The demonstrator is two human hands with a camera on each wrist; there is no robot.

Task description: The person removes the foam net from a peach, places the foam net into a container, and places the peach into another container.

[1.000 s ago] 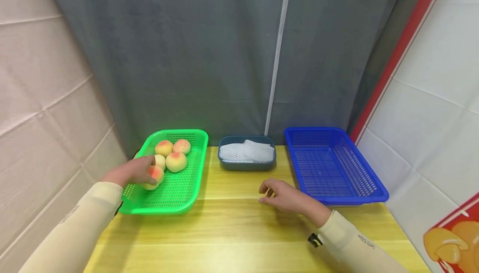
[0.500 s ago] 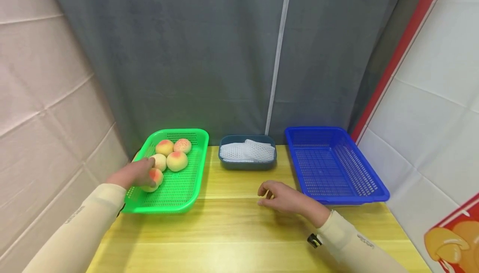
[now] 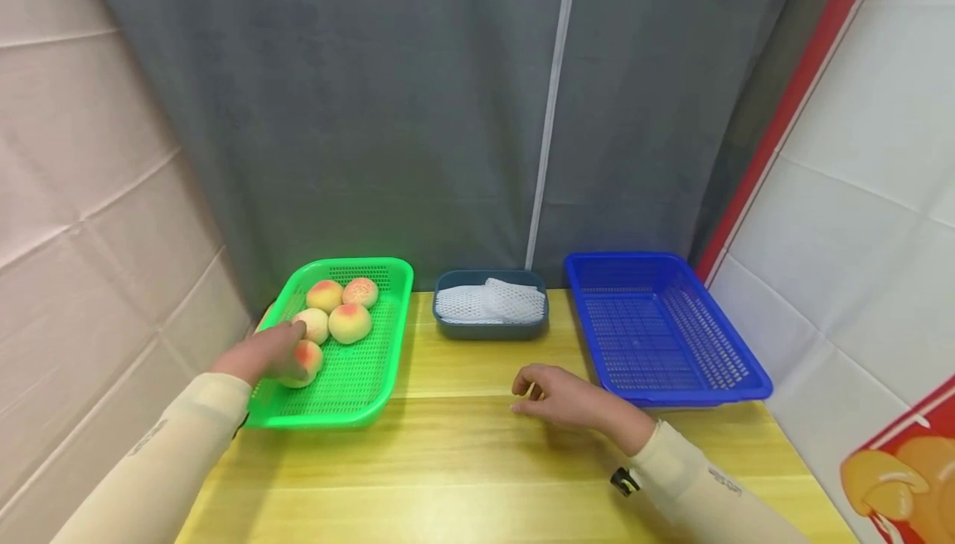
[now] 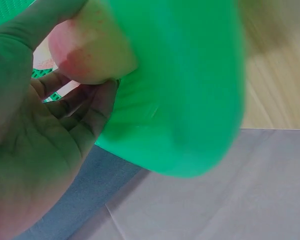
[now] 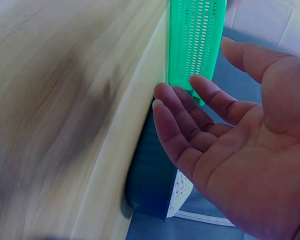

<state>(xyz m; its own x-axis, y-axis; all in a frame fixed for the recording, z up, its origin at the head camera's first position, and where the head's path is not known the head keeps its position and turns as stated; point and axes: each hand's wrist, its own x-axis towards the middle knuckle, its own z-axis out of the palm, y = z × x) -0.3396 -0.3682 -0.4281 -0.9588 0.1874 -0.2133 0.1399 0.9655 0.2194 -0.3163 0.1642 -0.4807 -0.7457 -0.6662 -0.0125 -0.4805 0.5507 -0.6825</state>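
In the head view my left hand (image 3: 267,352) reaches over the left side of a green basket (image 3: 384,391) and grips the nearest peach (image 3: 309,359). The left wrist view shows thumb and fingers around that peach (image 4: 97,47), close to the basket wall. Several other peaches, such as a blushed peach (image 3: 350,324), lie farther back in the basket. My right hand (image 3: 563,397) hovers over the table in front of a dark blue tub (image 3: 488,332), holding nothing. Its fingers are loosely curved in the right wrist view.
White foam net sleeves (image 3: 488,303) lie in the tub. A blue basket (image 3: 634,345) stands at the right, with no contents visible. The wooden table (image 3: 448,461) ends at a grey curtain (image 3: 373,113) behind. White panels (image 3: 858,154) flank both sides.
My left hand has shifted slightly toward the near side of the green basket, with the peach moving a little the same way. The right hand stays nearly still.
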